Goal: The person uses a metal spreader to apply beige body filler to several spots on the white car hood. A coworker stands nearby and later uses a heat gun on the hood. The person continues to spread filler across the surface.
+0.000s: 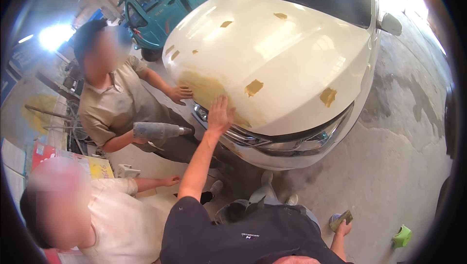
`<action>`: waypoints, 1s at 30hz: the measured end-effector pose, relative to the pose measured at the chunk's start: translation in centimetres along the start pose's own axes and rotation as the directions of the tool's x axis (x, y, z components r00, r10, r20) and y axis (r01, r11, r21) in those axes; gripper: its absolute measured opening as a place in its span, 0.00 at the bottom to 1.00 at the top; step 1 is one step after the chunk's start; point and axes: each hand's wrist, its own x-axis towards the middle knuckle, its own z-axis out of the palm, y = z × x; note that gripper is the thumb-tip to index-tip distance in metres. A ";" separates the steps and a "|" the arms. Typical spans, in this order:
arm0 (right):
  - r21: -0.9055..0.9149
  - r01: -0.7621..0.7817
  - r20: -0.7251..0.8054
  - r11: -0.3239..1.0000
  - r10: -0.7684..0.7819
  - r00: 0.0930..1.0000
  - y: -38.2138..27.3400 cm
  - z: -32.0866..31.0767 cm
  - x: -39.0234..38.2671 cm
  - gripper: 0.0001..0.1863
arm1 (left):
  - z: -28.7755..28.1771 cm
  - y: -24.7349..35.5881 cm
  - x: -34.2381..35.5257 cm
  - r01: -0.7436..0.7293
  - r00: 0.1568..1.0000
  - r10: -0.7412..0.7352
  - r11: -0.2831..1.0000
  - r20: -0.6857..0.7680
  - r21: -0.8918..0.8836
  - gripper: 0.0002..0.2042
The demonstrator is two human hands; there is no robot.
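My left hand (pixel 221 115) lies flat, fingers stretched out, on the front edge of a white car hood (pixel 287 74). Under and beside it spreads a dull tan sanded filler patch (pixel 203 88). Out to my right, low down, my right hand (pixel 344 228) is closed round a greyish-brown sanding block (pixel 340 220), apart from the car. At the left a co-worker rests one hand (pixel 180 93) by the patch's edge. That person's other hand holds a grey heat gun (pixel 158 130) with a metal nozzle, pointed toward the car.
Smaller tan filler spots (pixel 254 88) dot the hood. Another person in a pale shirt (pixel 121 215) stands close at my left. Behind the car is a teal three-wheeled truck (pixel 155 6). A green stool (pixel 402 236) stands on the concrete floor (pixel 389 166) at lower right.
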 end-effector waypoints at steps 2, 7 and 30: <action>0.061 -0.047 -0.039 0.997 0.050 0.998 -2.1 0.8 -1.4 0.24 | 0.6 -2.6 3.0 -0.021 0.999 0.021 1.000 0.036 0.008 0.39; 0.009 -0.181 -0.144 0.983 0.180 0.973 -3.1 1.4 -9.1 0.22 | 1.9 -3.1 12.1 -0.268 0.961 0.268 0.963 0.063 -0.005 0.42; 0.059 -0.136 -0.055 0.989 0.139 0.989 -12.8 6.8 -9.3 0.20 | -0.1 -5.3 12.5 -0.376 0.919 0.382 0.924 0.102 -0.071 0.44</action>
